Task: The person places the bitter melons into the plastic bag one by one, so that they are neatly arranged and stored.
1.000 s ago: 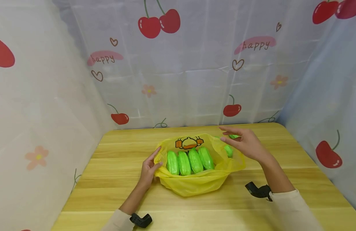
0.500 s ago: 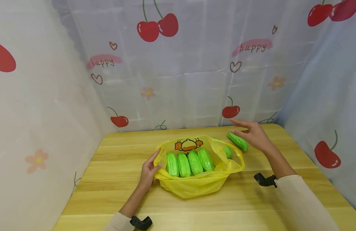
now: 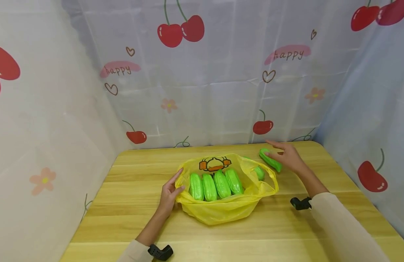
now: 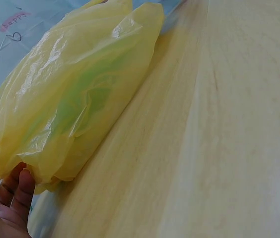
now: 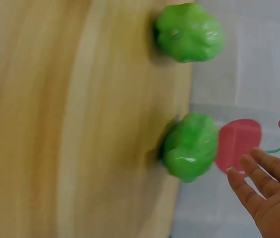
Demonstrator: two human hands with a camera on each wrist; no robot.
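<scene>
The person's left hand [image 3: 168,193] is holding the left edge of a yellow plastic bag [image 3: 218,213], its grip pinching the thin rim between thumb and fingers. The bag is sitting on the wooden desk [image 3: 139,193] with its mouth gaping upward, and four green vegetables [image 3: 210,187] are lying side by side in it, just below a cartoon print [image 3: 215,164]. The right hand [image 3: 289,157] is hovering over the far right part of the desk, its grip loose and unfilled, fingers stretching out near a loose green vegetable [image 3: 270,162] that is lying slantwise close to the back edge. Another green piece [image 3: 259,173] is showing beside the bag's right side, partly hiding behind the plastic. Beyond the desk, I'm seeing a white curtain [image 3: 215,98] hanging, its cherries and hearts facing the person
</scene>
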